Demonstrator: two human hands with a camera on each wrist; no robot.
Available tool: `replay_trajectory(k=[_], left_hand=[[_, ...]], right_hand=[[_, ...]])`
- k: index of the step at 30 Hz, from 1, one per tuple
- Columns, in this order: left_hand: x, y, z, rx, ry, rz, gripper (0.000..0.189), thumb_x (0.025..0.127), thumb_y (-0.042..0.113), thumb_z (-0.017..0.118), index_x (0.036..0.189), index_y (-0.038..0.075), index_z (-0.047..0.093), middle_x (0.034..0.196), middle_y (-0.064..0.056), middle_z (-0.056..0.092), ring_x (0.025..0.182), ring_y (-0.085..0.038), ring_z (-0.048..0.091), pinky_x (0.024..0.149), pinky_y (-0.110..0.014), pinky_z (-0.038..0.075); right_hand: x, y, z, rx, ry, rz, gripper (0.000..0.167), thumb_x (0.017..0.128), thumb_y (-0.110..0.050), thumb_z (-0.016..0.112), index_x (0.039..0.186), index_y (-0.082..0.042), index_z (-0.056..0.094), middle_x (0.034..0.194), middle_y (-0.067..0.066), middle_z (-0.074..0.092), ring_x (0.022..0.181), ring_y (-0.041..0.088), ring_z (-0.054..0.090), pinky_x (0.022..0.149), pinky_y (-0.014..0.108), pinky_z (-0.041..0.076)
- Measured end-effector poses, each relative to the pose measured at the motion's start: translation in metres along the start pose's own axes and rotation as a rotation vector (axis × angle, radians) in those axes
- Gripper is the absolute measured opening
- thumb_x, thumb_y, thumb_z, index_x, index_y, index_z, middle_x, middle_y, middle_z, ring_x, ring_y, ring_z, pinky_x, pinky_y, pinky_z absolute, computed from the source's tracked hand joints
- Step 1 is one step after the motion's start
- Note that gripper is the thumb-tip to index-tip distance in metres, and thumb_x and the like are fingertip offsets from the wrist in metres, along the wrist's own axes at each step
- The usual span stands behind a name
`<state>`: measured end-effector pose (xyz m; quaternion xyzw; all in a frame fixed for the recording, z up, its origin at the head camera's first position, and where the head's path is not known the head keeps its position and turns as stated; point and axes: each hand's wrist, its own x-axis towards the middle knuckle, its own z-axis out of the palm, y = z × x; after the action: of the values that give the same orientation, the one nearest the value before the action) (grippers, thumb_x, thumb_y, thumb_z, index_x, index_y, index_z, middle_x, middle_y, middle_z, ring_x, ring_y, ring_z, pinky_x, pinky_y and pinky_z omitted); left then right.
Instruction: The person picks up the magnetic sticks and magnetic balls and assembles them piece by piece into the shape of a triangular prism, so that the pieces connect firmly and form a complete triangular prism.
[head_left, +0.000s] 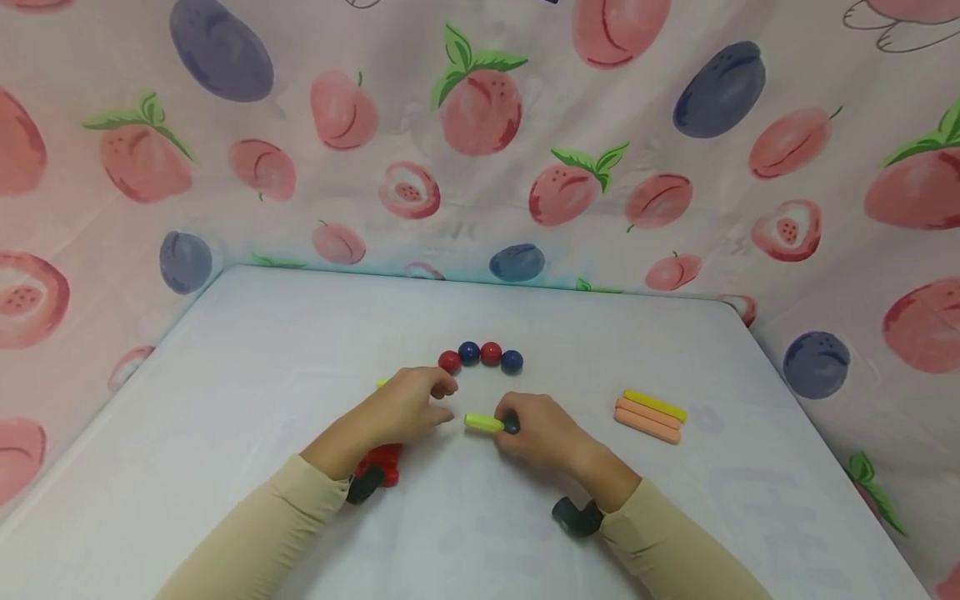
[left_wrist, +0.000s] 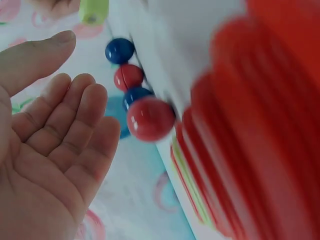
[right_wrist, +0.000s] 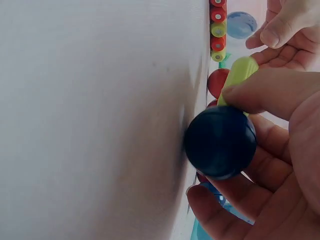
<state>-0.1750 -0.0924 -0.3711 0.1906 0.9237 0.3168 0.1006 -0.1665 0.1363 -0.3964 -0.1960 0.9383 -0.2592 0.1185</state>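
Note:
My right hand [head_left: 542, 429] pinches a yellow-green stick [head_left: 483, 422] with a dark blue ball [right_wrist: 220, 142] at its near end. In the right wrist view the thumb lies along the stick just above that ball. My left hand [head_left: 411, 406] holds nothing, its fingers loosely extended and apart from the stick's free end. Ahead of the hands lies a short curved row of balls, a red ball [head_left: 450, 362] and a blue ball [head_left: 512, 361] at its ends. Red sticks [left_wrist: 235, 135], with yellow-green among them, lie in a row beside the left hand, mostly hidden by it in the head view.
At the right lie a yellow stick [head_left: 656, 406] and two peach-coloured sticks [head_left: 647, 423], side by side. A white surface [head_left: 480, 533] carries everything. Fruit-printed cloth [head_left: 480, 208] rises behind it and at both sides.

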Motion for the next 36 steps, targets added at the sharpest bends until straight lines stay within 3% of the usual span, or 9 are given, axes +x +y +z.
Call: replay_trajectory(k=[8,15,20,26,36], left_hand=[[0.007,-0.009,-0.018,0.044,0.016,-0.066,0.037,0.089,0.009,0.076,0.124,0.005,0.065,0.118,-0.010,0.066,0.111,-0.028,0.060,0.094,-0.041,0.053],[0.016,-0.013,-0.021,0.109,-0.030,-0.088,0.044,0.090,0.009,0.075,0.132,0.008,0.063,0.127,-0.012,0.064,0.115,-0.028,0.059,0.097,-0.043,0.051],[0.018,-0.014,-0.020,0.094,-0.056,-0.104,0.039,0.091,0.009,0.073,0.129,0.007,0.066,0.122,-0.009,0.066,0.108,-0.025,0.059,0.097,-0.041,0.051],[0.018,-0.015,-0.020,0.070,-0.036,-0.100,0.029,0.091,0.008,0.073,0.120,0.009,0.068,0.112,-0.007,0.067,0.102,-0.023,0.059,0.091,-0.038,0.054],[0.021,-0.015,-0.013,0.108,-0.083,-0.112,0.037,0.090,0.007,0.074,0.126,0.004,0.066,0.106,-0.008,0.066,0.095,-0.023,0.058,0.087,-0.036,0.054]], right_hand=[[-0.001,0.002,-0.001,-0.025,0.015,0.004,0.029,0.089,-0.013,0.073,0.117,-0.011,0.068,0.113,0.001,0.066,0.101,0.019,0.058,0.098,0.043,0.048],[-0.002,0.002,-0.002,-0.015,0.023,0.008,0.029,0.089,-0.012,0.073,0.118,-0.010,0.069,0.114,0.003,0.065,0.103,0.020,0.057,0.099,0.044,0.047],[-0.001,0.003,-0.002,-0.020,0.025,0.006,0.029,0.088,-0.012,0.072,0.117,-0.009,0.069,0.115,0.003,0.066,0.103,0.020,0.058,0.099,0.044,0.047],[-0.002,0.004,-0.002,-0.028,0.020,0.027,0.030,0.089,-0.014,0.072,0.119,-0.010,0.069,0.118,0.003,0.065,0.105,0.021,0.058,0.100,0.044,0.047],[-0.001,0.005,-0.003,-0.018,0.022,0.028,0.030,0.090,-0.013,0.072,0.119,-0.010,0.068,0.113,0.001,0.065,0.101,0.019,0.057,0.098,0.044,0.048]])
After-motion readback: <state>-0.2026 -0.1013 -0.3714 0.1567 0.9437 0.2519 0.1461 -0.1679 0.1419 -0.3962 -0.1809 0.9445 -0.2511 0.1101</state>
